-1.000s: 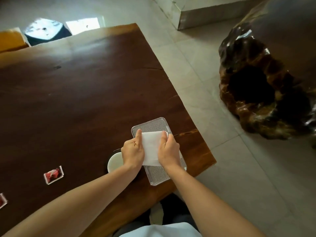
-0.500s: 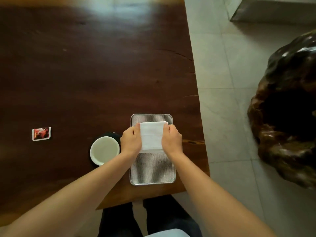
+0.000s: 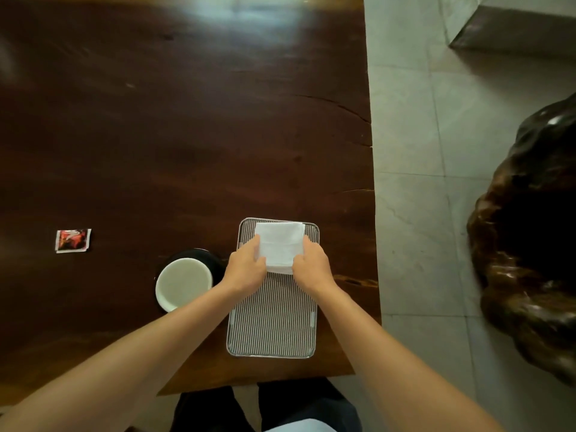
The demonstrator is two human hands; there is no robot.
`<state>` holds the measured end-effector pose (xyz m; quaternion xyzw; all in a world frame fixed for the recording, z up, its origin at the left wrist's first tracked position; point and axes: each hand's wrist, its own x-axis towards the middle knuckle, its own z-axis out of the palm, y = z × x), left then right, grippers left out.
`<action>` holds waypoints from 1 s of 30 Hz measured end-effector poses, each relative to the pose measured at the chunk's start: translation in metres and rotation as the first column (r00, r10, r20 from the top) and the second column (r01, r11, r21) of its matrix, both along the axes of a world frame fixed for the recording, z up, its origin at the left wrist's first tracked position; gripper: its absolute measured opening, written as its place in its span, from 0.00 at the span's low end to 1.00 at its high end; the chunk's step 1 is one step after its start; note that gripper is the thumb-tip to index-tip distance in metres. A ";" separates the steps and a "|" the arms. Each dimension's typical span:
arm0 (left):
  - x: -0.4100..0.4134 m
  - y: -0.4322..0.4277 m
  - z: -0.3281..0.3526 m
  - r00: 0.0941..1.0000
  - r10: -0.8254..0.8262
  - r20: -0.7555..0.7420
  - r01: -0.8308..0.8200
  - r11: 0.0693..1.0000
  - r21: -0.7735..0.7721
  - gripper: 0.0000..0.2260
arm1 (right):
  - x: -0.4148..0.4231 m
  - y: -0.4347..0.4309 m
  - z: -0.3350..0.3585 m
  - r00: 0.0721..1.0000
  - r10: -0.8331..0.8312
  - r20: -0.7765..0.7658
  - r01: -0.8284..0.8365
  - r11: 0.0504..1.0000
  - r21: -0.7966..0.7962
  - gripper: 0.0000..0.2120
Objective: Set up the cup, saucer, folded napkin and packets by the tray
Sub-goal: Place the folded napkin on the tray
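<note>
Dark brown wood tabletop (image 3: 174, 135) over pale tiled floor (image 3: 414, 188); a glossy dark root-like sculpture (image 3: 530, 244) stands on the floor off the right edge. Nearest the camera, dark trousers (image 3: 280, 406) below the near edge.

Ribbed metal tray (image 3: 274, 322) lies at the near right corner of the tabletop, long side running away from the near edge. Both bare forearms reach in over the near edge. Left hand (image 3: 246, 269) and right hand (image 3: 311, 266) sit over the tray's far half, fingers clamped on the two sides of a white folded napkin (image 3: 280, 244). Napkin lies flat on the far end of the tray, its far edge at the tray's far rim.

Just left of the tray, white cup (image 3: 184, 285) sits on a dark saucer (image 3: 199, 255), the left wrist passing right beside it; can't tell if they touch. Further left and well apart, one red packet (image 3: 73, 241) with a white border lies flat on the tabletop, toward the left edge. Far edge shows window glare.
</note>
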<state>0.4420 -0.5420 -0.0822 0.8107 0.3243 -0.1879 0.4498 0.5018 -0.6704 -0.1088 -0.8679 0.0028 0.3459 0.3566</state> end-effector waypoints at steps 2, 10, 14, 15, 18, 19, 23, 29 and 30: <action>0.001 -0.003 -0.001 1.000 0.008 -0.011 -0.008 1.000 0.001 0.18 | 0.000 0.000 -0.004 1.000 0.028 -0.003 -0.028 0.999 -0.041 0.18; 0.000 0.003 -0.008 1.000 -0.028 0.010 0.028 0.998 -0.063 0.18 | 0.002 -0.006 -0.008 0.999 0.038 -0.022 -0.040 0.992 -0.117 0.19; 0.001 0.015 0.008 1.000 -0.014 0.020 0.016 0.994 -0.108 0.24 | 0.007 -0.010 0.000 1.000 -0.019 -0.001 0.019 0.994 -0.110 0.19; 0.001 0.020 0.012 1.000 -0.010 0.020 0.012 0.994 -0.109 0.23 | 0.008 -0.010 0.003 0.999 -0.046 0.015 0.048 0.992 -0.114 0.18; -0.001 0.040 0.022 1.000 0.007 0.018 -0.005 0.998 -0.069 0.19 | 0.007 0.000 0.017 0.991 -0.102 0.088 0.116 0.977 -0.176 0.18; -0.003 0.048 0.027 1.000 0.008 0.027 -0.007 0.999 -0.054 0.17 | 0.006 0.006 0.022 0.989 -0.103 0.106 0.122 0.973 -0.194 0.19; -0.016 0.092 0.047 0.998 0.012 0.057 -0.011 1.000 -0.023 0.11 | 0.001 0.046 0.048 0.993 -0.024 0.118 0.046 0.982 -0.181 0.19; -0.057 0.182 0.073 0.996 0.016 0.086 -0.022 0.997 0.072 0.09 | -0.028 0.148 0.080 0.978 0.157 0.136 -0.139 0.982 -0.131 0.15; -0.065 0.198 0.076 0.996 0.017 0.087 -0.025 0.995 0.092 0.09 | -0.035 0.168 0.084 0.972 0.190 0.141 -0.172 0.976 -0.130 0.14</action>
